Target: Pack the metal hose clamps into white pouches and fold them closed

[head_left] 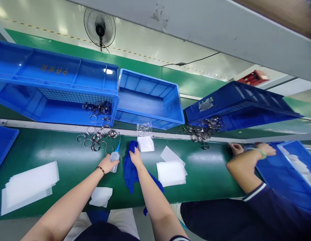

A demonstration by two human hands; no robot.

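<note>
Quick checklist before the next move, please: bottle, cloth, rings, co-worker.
1. Bottle held in left hand: ok.
2. Blue nozzle pointing away from the wearer: ok.
3. Nozzle tip open: cannot tell, too small.
4. Blue cloth held in right hand: ok.
5. Metal rings all inside crates: not ok, several lie on the bench.
6. Co-worker's hands clear of bottle and cloth: ok, far right.

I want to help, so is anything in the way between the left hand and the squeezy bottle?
Nothing visible: the left hand holds the bottle. The metal rings lie just beyond the hand, not between them.
</note>
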